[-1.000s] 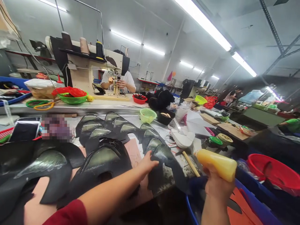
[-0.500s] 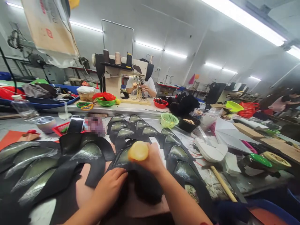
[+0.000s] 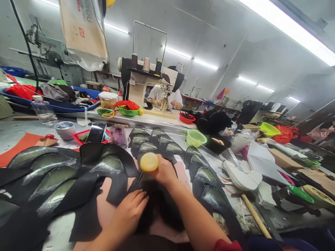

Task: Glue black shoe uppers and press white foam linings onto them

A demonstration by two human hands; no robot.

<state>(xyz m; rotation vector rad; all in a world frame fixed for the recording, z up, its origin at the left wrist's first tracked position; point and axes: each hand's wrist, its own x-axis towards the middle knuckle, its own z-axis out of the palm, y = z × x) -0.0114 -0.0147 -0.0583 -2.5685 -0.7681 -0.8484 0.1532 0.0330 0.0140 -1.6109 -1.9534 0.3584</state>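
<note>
My right hand (image 3: 166,174) is wrapped round a tool with a thick yellow handle (image 3: 149,162). The round handle end faces me, and the tool's lower part is hidden behind it. Below it lies a black shoe-upper-like piece (image 3: 148,190), mostly covered by my hands. My left hand (image 3: 132,209) rests flat on this piece, its fingers stretched and lying side by side. To the left are several black curved pieces (image 3: 106,165) with shiny, greenish, wet-looking patches. More such pieces (image 3: 204,174) spread to the right and behind my hands.
A wooden stick handle (image 3: 255,214) lies at right, near white stacked pieces (image 3: 244,174). Behind stand a light-green basket (image 3: 196,138), a phone (image 3: 96,133) on a red basket (image 3: 77,137), and a cup (image 3: 65,130). Across the bench a person (image 3: 178,97) sits at a sewing machine (image 3: 141,85).
The view has shifted, so the scene sits further right. My right hand with the yellow-handled tool has moved slightly left over the black piece; my left hand stays on it, fingers more stretched.
</note>
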